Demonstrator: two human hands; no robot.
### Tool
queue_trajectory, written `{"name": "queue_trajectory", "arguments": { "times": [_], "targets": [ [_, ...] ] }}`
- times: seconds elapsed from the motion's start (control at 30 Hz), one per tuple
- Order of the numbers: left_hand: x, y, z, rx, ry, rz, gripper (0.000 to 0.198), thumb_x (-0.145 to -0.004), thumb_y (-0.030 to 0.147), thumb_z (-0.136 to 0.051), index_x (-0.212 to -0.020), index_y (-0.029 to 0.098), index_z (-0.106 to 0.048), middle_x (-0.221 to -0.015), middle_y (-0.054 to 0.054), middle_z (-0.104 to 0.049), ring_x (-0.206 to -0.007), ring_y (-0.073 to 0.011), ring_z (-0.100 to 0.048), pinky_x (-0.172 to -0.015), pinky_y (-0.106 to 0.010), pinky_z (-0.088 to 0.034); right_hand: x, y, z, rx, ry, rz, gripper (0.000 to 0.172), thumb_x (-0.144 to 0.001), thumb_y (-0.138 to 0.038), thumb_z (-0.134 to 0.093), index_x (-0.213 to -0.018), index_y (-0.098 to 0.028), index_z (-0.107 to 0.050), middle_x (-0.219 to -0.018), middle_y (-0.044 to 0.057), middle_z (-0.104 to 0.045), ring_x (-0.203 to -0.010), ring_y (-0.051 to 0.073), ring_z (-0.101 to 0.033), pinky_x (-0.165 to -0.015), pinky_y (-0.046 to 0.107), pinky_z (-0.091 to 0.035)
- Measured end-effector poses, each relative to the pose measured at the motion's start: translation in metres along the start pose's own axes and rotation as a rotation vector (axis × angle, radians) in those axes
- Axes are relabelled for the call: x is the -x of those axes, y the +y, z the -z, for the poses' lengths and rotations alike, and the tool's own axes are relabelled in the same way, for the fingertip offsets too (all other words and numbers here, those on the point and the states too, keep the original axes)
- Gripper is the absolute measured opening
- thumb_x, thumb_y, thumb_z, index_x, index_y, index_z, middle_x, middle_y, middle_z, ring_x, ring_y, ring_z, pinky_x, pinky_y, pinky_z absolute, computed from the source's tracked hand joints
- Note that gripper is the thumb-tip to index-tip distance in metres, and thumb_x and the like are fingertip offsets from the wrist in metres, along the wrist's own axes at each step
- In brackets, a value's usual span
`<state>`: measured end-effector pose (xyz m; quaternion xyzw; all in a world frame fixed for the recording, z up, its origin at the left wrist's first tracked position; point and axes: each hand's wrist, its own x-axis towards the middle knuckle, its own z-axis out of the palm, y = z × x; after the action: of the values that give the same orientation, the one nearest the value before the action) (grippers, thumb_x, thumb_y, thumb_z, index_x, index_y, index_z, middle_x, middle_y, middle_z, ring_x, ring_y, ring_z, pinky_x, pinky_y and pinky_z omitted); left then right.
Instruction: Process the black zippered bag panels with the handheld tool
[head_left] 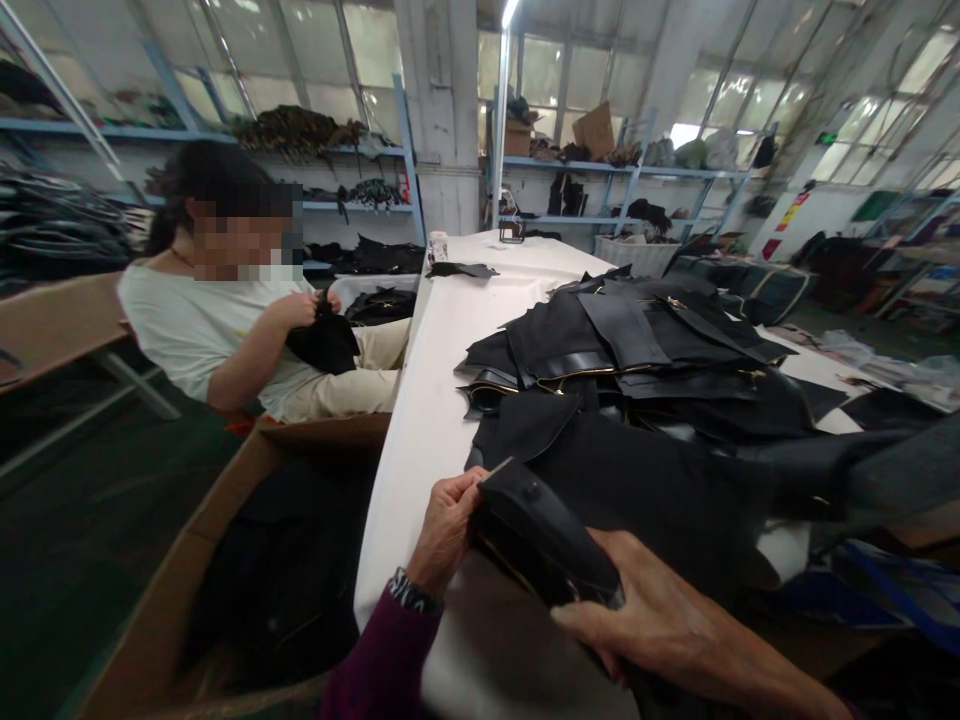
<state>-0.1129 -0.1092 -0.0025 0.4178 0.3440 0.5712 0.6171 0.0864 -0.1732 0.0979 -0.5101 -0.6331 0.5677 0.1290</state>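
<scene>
My left hand point(446, 530), with a maroon sleeve and a patterned cuff, grips the near end of a black leather bag piece point(536, 535) with a round snap stud. My right hand point(660, 625) holds its other side from below, and a thin gold-coloured zipper edge shows along the lower seam. Just beyond my hands lies a heap of black leather panels with gold zippers point(622, 350), its nearest pieces almost touching the held one. The heap rests on a white-covered work table point(427, 430).
A co-worker point(225, 310) sits left of the table, handling a black piece. A cardboard box of black material point(225, 560) stands below the table's left edge. A small cup point(438, 247) and a black scrap stand at the far end. Metal shelves of stored goods line the walls.
</scene>
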Motion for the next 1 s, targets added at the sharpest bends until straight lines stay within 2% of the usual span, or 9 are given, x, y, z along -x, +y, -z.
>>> {"name": "queue_trajectory", "arguments": {
  "times": [0.1,0.23,0.4,0.53,0.6,0.73,0.8,0.87,1.0],
  "targets": [
    [0.000,-0.006,0.000,0.036,0.058,0.034,0.026,-0.077,0.036,-0.068,-0.066,0.013,-0.065,-0.063,0.002,-0.055,-0.060,-0.0089,-0.046,-0.058,-0.019,-0.036,0.004,-0.004,0.009,0.011,0.038,-0.021,0.019,-0.080,-0.033,-0.060,-0.087,-0.016,-0.054,-0.051,-0.005,-0.055,-0.042,0.010,-0.051,-0.039,0.017,-0.038],
    [-0.002,-0.006,-0.002,0.083,0.092,0.079,0.027,-0.076,0.038,-0.069,-0.071,0.012,-0.068,-0.066,-0.001,-0.062,-0.066,-0.0110,-0.053,-0.063,-0.019,-0.040,0.028,-0.003,0.027,0.108,0.121,-0.063,0.023,-0.080,-0.040,-0.058,-0.079,-0.017,-0.056,-0.053,-0.003,-0.056,-0.046,0.012,-0.053,-0.042,0.019,-0.041],
    [-0.001,-0.007,-0.002,0.070,0.109,0.070,0.025,-0.077,0.036,-0.069,-0.071,0.012,-0.068,-0.066,-0.001,-0.063,-0.066,-0.0100,-0.054,-0.063,-0.017,-0.040,0.054,0.012,0.028,0.080,0.129,-0.116,0.023,-0.080,-0.039,-0.057,-0.092,-0.020,-0.058,-0.065,-0.002,-0.057,-0.052,0.013,-0.056,-0.043,0.019,-0.042],
    [0.001,-0.010,-0.002,0.032,0.088,0.069,0.024,-0.079,0.035,-0.067,-0.073,0.012,-0.068,-0.072,-0.002,-0.064,-0.072,-0.0117,-0.056,-0.069,-0.020,-0.043,0.046,0.025,0.015,0.043,0.074,-0.164,0.037,-0.078,-0.040,-0.063,-0.107,-0.018,-0.054,-0.074,-0.001,-0.060,-0.056,0.013,-0.059,-0.046,0.019,-0.044],
    [0.001,-0.010,-0.001,-0.025,0.068,0.071,0.024,-0.081,0.035,-0.065,-0.075,0.013,-0.068,-0.076,-0.002,-0.064,-0.078,-0.0133,-0.057,-0.074,-0.022,-0.043,0.035,0.026,0.009,0.012,0.038,-0.183,0.044,-0.077,-0.040,-0.065,-0.112,-0.016,-0.052,-0.072,-0.001,-0.060,-0.055,0.012,-0.058,-0.045,0.018,-0.043],
    [0.005,-0.012,0.001,-0.237,0.058,0.040,0.024,-0.085,0.036,-0.059,-0.085,0.014,-0.069,-0.080,-0.001,-0.062,-0.078,-0.0137,-0.056,-0.073,-0.023,-0.042,0.025,0.021,0.013,-0.054,-0.020,-0.085,0.038,-0.075,-0.041,-0.068,-0.102,-0.016,-0.056,-0.060,-0.004,-0.057,-0.049,0.012,-0.056,-0.040,0.017,-0.040],
    [0.009,-0.014,0.001,-0.424,0.053,-0.030,0.024,-0.087,0.036,-0.057,-0.083,0.015,-0.068,-0.082,-0.001,-0.063,-0.078,-0.0135,-0.056,-0.071,-0.023,-0.042,0.033,0.021,0.023,-0.070,0.026,-0.038,0.031,-0.076,-0.039,-0.068,-0.095,-0.017,-0.058,-0.060,-0.004,-0.058,-0.049,0.011,-0.057,-0.041,0.017,-0.041],
    [0.014,-0.017,-0.001,-0.657,0.050,-0.158,0.023,-0.087,0.033,-0.056,-0.078,0.016,-0.068,-0.085,-0.002,-0.065,-0.080,-0.0139,-0.058,-0.073,-0.023,-0.042,0.050,0.025,0.036,-0.070,0.106,-0.010,0.021,-0.078,-0.035,-0.067,-0.086,-0.017,-0.058,-0.058,-0.005,-0.057,-0.047,0.010,-0.056,-0.041,0.016,-0.041],
    [0.025,-0.026,-0.014,-0.988,0.042,-0.454,0.020,-0.088,0.023,-0.054,-0.071,0.016,-0.063,-0.088,-0.005,-0.066,-0.084,-0.0154,-0.061,-0.081,-0.027,-0.046,0.095,0.041,0.055,0.015,0.301,-0.118,0.022,-0.080,-0.036,-0.064,-0.071,-0.018,-0.054,-0.051,-0.006,-0.055,-0.045,0.009,-0.053,-0.040,0.016,-0.039]
  ]
}}
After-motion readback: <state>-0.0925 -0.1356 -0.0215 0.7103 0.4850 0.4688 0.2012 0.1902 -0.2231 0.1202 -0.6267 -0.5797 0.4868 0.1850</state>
